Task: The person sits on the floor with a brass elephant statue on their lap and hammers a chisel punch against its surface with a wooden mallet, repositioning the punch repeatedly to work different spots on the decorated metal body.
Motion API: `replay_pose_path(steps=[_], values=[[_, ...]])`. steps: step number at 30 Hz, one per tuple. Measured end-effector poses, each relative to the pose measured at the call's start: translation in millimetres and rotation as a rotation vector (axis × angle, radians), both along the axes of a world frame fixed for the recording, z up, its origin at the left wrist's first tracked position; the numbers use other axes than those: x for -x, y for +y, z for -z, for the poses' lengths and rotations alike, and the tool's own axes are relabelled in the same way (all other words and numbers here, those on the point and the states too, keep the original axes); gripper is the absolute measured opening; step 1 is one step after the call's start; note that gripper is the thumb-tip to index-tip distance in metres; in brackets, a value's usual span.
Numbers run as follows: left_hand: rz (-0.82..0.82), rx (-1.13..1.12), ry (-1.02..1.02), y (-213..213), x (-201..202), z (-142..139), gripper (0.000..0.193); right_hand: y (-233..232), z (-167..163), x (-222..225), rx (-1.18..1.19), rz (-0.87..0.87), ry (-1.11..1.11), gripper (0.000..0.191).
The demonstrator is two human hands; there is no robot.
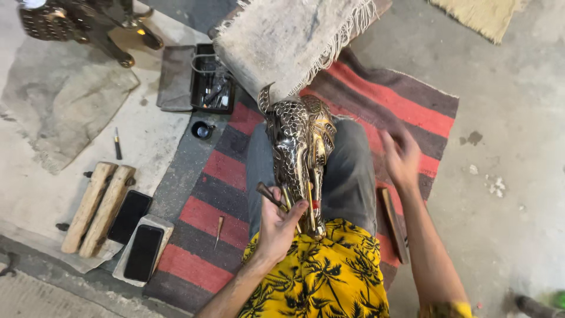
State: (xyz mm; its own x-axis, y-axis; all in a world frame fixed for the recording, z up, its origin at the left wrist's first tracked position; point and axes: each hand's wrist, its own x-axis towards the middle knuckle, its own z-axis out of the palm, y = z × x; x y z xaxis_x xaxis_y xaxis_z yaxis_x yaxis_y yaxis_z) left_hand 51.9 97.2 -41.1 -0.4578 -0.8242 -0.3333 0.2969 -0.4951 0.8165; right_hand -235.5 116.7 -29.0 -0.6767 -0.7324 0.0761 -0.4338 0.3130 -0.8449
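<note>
Two hands busy: my left hand (276, 221) clamps small chisels against the patterned silver-and-brass metal animal figure (300, 156) lying on my lap; right hand (401, 156), fingers spread and blurred, hovers over the striped red rug (235, 171).

A concrete floor (518, 176) is covered at centre by a striped rug (406, 100). Two wooden blocks (97, 209) and two phones (135, 232) are laid at eight o'clock, a tool tray (213, 79) at eleven.

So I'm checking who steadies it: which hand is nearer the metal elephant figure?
Left. The left hand touches the metal elephant figure on the lap; the right hand is apart, over the striped rug.
</note>
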Motion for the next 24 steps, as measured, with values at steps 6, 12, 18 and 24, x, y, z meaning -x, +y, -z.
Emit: replay_pose_path(steps=[6, 12, 18, 24], values=[[0.022, 0.061, 0.146, 4, 2, -20, 0.038, -123, -35, -46, -0.03, -0.405, -0.214, 0.043], [0.008, 0.112, 0.198, 13, 9, -46, 0.038, -130, -57, -75, 0.058, -0.444, -0.151, 0.054], [0.011, 0.139, 0.253, 13, 11, -59, 0.04, -131, -74, -89, 0.048, -0.437, -0.347, 0.054], [0.072, 0.187, 0.252, 21, 3, -52, 0.049, -115, -55, -83, 0.241, -0.27, -0.388, 0.047]])
